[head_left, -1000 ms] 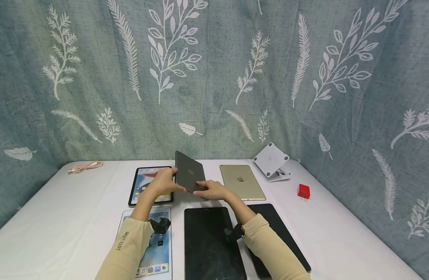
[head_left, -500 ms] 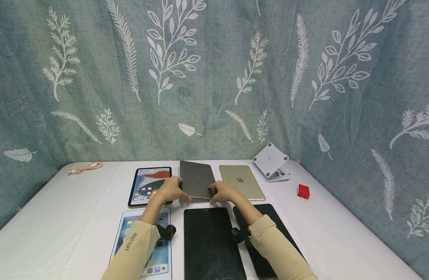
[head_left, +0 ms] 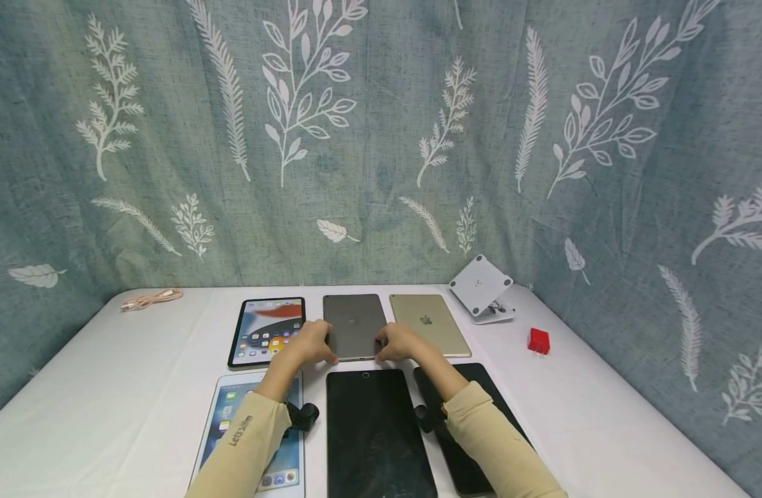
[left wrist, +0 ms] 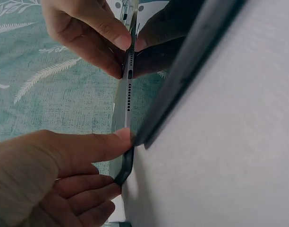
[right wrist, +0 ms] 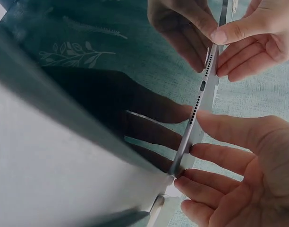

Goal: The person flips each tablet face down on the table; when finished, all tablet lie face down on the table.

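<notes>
Beyond a rectangular black glass-faced tablet (head_left: 375,432), a person's left hand (head_left: 308,343) and right hand (head_left: 401,342), half-closed, hold the near corners of a dark-grey metal tablet (head_left: 357,323), flat beside a gold metal tablet (head_left: 427,324); light, even pressure would likely keep it straight.

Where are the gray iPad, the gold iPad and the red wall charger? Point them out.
Gray iPad (head_left: 356,324), head view: middle of its back.
Gold iPad (head_left: 432,324), head view: middle of its back.
Red wall charger (head_left: 539,340), head view: middle of its body.
</notes>
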A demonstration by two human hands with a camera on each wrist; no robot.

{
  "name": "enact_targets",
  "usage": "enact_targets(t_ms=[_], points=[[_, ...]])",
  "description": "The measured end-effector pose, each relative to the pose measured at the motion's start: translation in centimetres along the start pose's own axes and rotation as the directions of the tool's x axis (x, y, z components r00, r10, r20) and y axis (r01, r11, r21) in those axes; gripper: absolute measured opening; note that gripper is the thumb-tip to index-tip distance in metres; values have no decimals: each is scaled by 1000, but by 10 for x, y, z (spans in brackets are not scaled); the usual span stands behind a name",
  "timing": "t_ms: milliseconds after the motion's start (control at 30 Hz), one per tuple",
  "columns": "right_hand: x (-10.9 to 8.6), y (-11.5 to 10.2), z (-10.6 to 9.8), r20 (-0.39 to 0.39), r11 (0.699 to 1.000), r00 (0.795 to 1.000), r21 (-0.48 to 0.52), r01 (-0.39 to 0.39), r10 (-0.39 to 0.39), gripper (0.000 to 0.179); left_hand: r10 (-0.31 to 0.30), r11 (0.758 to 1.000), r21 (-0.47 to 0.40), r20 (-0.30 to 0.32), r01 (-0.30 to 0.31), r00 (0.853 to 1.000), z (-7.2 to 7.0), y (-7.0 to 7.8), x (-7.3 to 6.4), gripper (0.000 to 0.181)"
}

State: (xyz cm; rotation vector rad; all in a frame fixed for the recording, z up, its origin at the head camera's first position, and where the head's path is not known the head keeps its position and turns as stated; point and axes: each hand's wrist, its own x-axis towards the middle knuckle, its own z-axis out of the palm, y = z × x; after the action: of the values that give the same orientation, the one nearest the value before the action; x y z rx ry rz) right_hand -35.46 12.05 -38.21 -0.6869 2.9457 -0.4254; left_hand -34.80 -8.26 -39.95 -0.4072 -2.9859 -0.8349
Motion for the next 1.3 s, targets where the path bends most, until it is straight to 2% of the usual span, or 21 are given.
enact_targets(t_ms=[67,233,333,467,567,733,933,1000,1133,1233,1300], points=[[1,0,0,11,1000,1000,6,-7,7,44,17,1000,7,5,-17,1000,-2,4,-4,64],[6,-3,-3,51,998,998,41,-41,38,40,12,1000,5,7,-12,1000,-4,7,-9,57],[8,-7,-4,54,995,997,90,-52,47,45,-1,1000,-13,5,1,1000,-8,4,-8,66],[10,-19,-6,43,989,998,140,-41,35,60,-27,1000,-7,26,28,999,-21,-4,-11,81],[14,-31,-5,58,986,998,163,-25,16,65,-42,999,28,24,42,999,-34,-13,-18,84],[24,-50,6,60,986,998,168,14,-24,66,-47,996,77,-17,48,999,-50,-32,-31,83],[32,-77,18,48,984,998,179,24,-33,65,-135,990,38,-22,135,991,-63,-57,-45,88],[34,-85,22,66,983,997,182,15,-27,67,-167,985,36,-32,168,985,-67,-66,-49,89],[39,-99,31,105,985,994,171,1,-19,72,-195,980,38,-40,196,980,-73,-79,-54,90],[43,-105,37,97,986,995,169,-2,-15,60,-203,978,31,-37,204,978,-76,-86,-58,87],[45,-108,41,90,983,996,182,-7,-9,49,-220,975,28,-33,221,975,-77,-90,-60,79]])
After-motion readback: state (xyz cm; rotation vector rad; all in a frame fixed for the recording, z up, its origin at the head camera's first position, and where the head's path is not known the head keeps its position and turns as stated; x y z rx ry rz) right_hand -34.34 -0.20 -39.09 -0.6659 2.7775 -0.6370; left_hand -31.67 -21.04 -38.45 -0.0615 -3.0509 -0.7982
